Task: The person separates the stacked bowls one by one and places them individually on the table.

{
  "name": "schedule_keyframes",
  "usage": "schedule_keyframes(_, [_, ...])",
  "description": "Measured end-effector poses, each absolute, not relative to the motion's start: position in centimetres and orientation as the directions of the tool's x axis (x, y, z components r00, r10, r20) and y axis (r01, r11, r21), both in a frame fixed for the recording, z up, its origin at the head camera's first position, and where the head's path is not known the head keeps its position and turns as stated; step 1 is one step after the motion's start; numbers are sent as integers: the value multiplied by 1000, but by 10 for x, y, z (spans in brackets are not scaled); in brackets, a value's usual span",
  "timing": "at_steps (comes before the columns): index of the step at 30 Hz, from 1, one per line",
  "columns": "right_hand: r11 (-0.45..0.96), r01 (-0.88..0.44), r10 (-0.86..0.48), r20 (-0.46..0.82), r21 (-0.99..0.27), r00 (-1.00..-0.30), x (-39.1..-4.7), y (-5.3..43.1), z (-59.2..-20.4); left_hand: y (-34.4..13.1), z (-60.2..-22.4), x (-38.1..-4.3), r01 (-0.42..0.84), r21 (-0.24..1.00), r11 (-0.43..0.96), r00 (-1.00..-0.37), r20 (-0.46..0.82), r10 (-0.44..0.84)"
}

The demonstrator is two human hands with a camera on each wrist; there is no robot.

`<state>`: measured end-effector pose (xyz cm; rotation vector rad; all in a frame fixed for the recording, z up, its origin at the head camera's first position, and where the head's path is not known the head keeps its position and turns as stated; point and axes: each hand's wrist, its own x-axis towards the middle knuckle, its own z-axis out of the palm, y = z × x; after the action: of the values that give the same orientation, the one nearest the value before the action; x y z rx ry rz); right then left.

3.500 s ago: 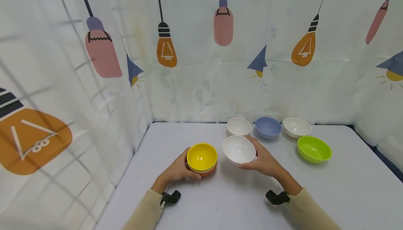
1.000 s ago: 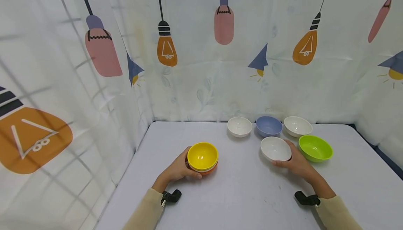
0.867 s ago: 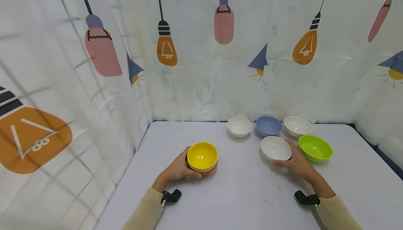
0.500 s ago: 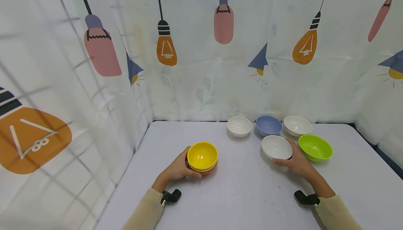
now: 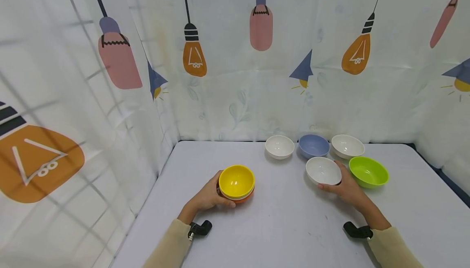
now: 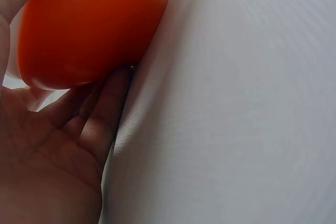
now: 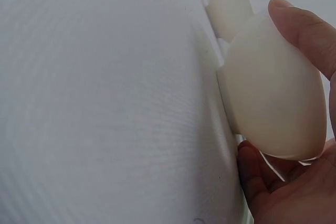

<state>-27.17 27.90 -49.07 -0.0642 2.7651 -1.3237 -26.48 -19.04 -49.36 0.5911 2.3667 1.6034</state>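
My left hand [image 5: 207, 196] grips the side of a small stack of bowls on the white table. A yellow bowl [image 5: 236, 181] is on top, a white rim shows under it, and an orange bowl [image 6: 89, 30] is lowest. Its thumb lies along the front in the head view. To the right, my right hand [image 5: 346, 187] holds a white bowl [image 5: 323, 171] by its right side, thumb in front and the other fingers mostly hidden behind. In the right wrist view this white bowl [image 7: 273, 87] has its foot at the tablecloth, upright.
Along the back edge stand another white bowl [image 5: 279, 147], a blue bowl [image 5: 313, 146] and a wider white bowl [image 5: 347, 146]. A green bowl [image 5: 368, 172] sits just right of my right hand. A printed curtain [image 5: 235, 76] closes off the back and sides.
My right hand has carried the white bowl rightward from beside the stack to in front of the blue bowl, then shifted it slightly backward. The left hand and stack stay in place.
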Motion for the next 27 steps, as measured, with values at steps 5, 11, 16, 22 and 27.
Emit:
schedule_keyframes(5, [623,-3,-70,-52,-782,-996,-270,278,-489,-191,-497,-267,198,919,340,-898,32,439])
schedule_keyframes(11, [634,14,-60,-67,-773,-996,-270,276,-488,-191,-498,-267,198,917,347,-898,28,439])
schedule_keyframes(16, [636,10,-59,-62,-771,-996,-270,276,-489,-192,-498,-267,198,917,345,-897,28,440])
schedule_keyframes(22, [627,-15,-70,-37,-779,-997,-272,277,-489,-190,-496,-266,190,917,351,-904,24,426])
schedule_keyframes(27, [636,-33,-67,-12,-771,-998,-271,275,-483,-188,-486,-260,178,920,349,-906,15,424])
